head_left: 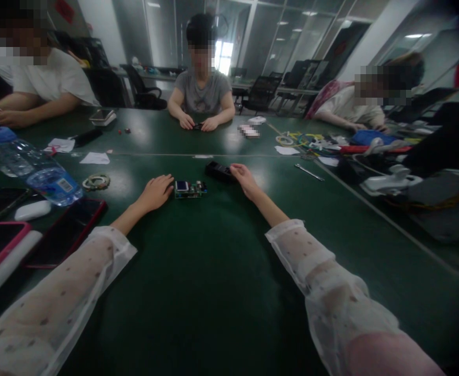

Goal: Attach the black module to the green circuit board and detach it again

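A small green circuit board (190, 189) with a little square screen lies on the dark green table (214, 292). Just left of it my left hand (159, 192) rests palm down, fingers stretched out, the tips at or very near the board's edge. Beyond the board and to its right is a black oblong case (218, 171), its upper side seemingly hollow. My right hand (244, 180) pinches the case's right end between thumb and fingers. Whether the case touches the tabletop there is hard to make out.
On the left are a water bottle (37, 167), phones (67, 232), a white earbud case (32, 210) and a coiled cord (96, 181). A wrench (309, 172), cables (303, 140) and white equipment (394, 180) lie right. Several people sit around the table.
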Available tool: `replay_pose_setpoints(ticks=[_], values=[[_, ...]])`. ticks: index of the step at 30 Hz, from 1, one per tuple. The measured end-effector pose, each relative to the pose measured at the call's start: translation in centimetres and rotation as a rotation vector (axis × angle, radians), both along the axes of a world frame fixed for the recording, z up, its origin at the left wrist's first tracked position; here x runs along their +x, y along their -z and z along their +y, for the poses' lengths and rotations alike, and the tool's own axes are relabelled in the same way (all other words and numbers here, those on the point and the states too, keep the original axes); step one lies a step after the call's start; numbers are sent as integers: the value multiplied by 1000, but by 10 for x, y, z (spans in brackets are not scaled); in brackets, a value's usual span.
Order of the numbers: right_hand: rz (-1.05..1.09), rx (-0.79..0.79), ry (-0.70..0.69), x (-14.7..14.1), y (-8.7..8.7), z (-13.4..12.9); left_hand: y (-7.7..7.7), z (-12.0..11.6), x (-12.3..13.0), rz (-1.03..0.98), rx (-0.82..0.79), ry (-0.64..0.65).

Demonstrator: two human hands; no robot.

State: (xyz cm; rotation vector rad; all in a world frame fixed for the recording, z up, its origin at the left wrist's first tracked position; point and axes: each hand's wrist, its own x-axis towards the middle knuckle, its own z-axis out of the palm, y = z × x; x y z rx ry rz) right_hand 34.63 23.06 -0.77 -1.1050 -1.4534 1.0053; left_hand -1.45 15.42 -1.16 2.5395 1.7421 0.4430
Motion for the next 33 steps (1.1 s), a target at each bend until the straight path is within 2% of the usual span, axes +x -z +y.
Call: replay_pose_setpoints(ticks=[4,6,8,12,16,18,21,23,26,33], values=[[-518,291,87,-8,4,-6,0,1,1,13,2,-3],[-654,366,126,-9,6,-6,0,1,1,15,5,-10],[-703,387,140,-9,7,-5,1,2,1,13,4,-10],[-688,451,166,-11,5,-7,1,2,1,8,5,-5],[-564,481,145,-25,-5,-17,-1,0,2,15,9,-16],[-479,460,32,-36,-15,-26,-2,-1,2,20,6,-18],[-397,454,-230,-50,-34,-41,-3,-2,3,18,2,-12],[-394,476,-327,-56,-45,-50,-2,-2,2,9,5,-15],[-410,479,-390,-59,-52,-58,0,-1,2,-6,7,-22],[-377,423,-438,-62,-48,-62,1,0,2,-27,7,-16]])
